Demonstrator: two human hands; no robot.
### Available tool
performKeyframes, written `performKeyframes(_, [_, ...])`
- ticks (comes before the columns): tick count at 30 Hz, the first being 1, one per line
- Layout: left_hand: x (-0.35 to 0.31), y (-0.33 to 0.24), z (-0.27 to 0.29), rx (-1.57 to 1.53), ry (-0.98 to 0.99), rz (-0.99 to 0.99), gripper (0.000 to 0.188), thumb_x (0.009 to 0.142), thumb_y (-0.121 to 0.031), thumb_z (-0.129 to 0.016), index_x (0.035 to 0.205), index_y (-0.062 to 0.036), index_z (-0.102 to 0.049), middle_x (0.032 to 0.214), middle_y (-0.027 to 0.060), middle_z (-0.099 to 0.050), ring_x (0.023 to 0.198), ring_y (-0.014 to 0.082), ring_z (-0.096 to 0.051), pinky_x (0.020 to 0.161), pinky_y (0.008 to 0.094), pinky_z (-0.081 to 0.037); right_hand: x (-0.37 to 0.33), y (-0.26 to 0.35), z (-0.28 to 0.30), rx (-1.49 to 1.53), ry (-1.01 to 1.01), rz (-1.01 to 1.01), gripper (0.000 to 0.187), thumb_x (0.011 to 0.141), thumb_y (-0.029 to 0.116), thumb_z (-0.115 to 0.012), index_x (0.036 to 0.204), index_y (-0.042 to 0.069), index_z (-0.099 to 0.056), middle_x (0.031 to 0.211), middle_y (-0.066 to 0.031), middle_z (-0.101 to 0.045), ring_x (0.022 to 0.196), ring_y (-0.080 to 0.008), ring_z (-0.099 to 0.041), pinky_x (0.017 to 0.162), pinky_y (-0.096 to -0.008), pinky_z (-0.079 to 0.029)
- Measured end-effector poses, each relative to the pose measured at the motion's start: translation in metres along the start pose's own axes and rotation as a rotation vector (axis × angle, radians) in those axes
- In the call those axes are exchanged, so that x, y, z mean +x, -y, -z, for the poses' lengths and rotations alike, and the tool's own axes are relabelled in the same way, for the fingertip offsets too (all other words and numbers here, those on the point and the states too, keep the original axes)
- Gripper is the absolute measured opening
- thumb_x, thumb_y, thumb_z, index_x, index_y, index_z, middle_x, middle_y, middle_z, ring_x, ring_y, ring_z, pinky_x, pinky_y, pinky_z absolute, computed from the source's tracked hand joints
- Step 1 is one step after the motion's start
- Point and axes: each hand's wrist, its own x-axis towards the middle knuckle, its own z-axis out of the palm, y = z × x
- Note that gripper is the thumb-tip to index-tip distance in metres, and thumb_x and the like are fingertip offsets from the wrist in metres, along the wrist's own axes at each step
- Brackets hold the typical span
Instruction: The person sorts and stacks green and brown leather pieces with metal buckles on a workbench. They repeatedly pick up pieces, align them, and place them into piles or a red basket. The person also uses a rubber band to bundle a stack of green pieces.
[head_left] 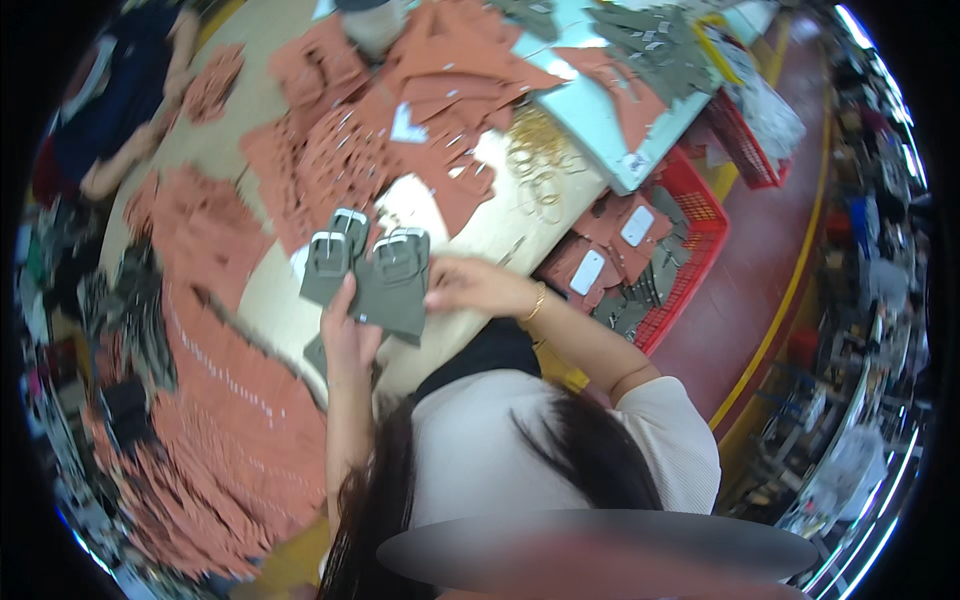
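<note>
Holding grey-green buckled pieces (392, 300) over a pale work table (575, 195), person grips with the left hand

Table first: it runs under and beyond both hands. Long orange-pink pile (235, 430) sits left of the left hand; orange-pink heap (455, 75) spreads beyond both. Co-worker (115, 125) at the table's far-left side, past the left hand. Light-blue board (610, 150) is beyond the right hand. Red basket (712, 225) sits right of the right hand, orange-pink and grey-green parts inside. Buckled pieces are between the hands, raised, fanned slightly. Left hand (350, 325): closed on their lower left part, thumb on top. Right hand (475, 285): fingers bent at their right edge; can't tell if pinching or just touching. Yellowish loops (540, 150) lie beyond the right hand. Gold bracelet (539, 300) on the right wrist. Silver buckles (329, 237) face up.
</note>
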Motion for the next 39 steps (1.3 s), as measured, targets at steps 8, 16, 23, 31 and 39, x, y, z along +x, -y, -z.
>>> performKeyframes(8, [-0.033, -0.026, 0.040, -0.247, 0.089, 0.018, 0.047, 0.097, -0.023, -0.045, 0.135, 0.0030, -0.037, 0.134, 0.0191, -0.047, 0.123, 0.0328, -0.047, 0.105, 0.0476, -0.036, 0.016, 0.035, -0.013, 0.215, -0.023, 0.019, 0.032, 0.099, 0.022, -0.047, 0.121, -0.001, -0.050, 0.106, -0.0086, -0.062, 0.089, -0.0150, -0.064, 0.078, -0.0277, -0.053])
performKeyframes(16, [-0.059, -0.057, 0.049, -0.177, 0.224, -0.086, 0.056, 0.098, -0.026, -0.039, 0.144, 0.0003, -0.023, 0.145, 0.0224, -0.033, 0.132, 0.0357, -0.037, 0.108, 0.0495, -0.033, 0.039, 0.041, -0.056, 0.299, -0.046, 0.077, 0.033, 0.095, 0.018, -0.055, 0.120, -0.003, -0.052, 0.094, -0.0070, -0.062, 0.077, -0.0144, -0.064, 0.064, -0.0254, -0.056])
performKeyframes(23, [-0.069, -0.066, 0.074, -0.195, 0.021, -0.073, 0.057, 0.097, -0.026, -0.039, 0.145, -0.0025, -0.021, 0.144, 0.0228, -0.034, 0.131, 0.0377, -0.038, 0.107, 0.0526, -0.034, 0.044, 0.056, -0.054, 0.209, -0.098, 0.100, 0.030, 0.094, 0.020, -0.054, 0.114, -0.002, -0.054, 0.092, -0.0083, -0.064, 0.072, -0.0136, -0.064, 0.057, -0.0224, -0.052])
performKeyframes(31, [-0.077, -0.098, 0.103, -0.367, 0.147, -0.210, 0.052, 0.098, -0.031, -0.033, 0.143, -0.0048, -0.027, 0.147, 0.0256, -0.026, 0.133, 0.0425, -0.032, 0.106, 0.0619, -0.029, 0.046, 0.065, -0.040, 0.198, -0.158, 0.152, 0.026, 0.095, 0.020, -0.053, 0.111, 0.000, -0.055, 0.091, -0.0093, -0.066, 0.071, -0.0140, -0.066, 0.055, -0.0214, -0.048])
performKeyframes(39, [-0.068, -0.135, 0.147, -0.048, -0.313, -0.217, 0.046, 0.101, -0.036, -0.034, 0.129, 0.0000, -0.042, 0.128, 0.0321, -0.047, 0.116, 0.0372, -0.053, 0.097, 0.0446, -0.047, 0.047, 0.063, -0.016, 0.245, -0.272, 0.201, 0.025, 0.096, 0.014, -0.050, 0.116, -0.001, -0.052, 0.093, -0.0100, -0.064, 0.077, -0.0172, -0.066, 0.063, -0.0282, -0.055])
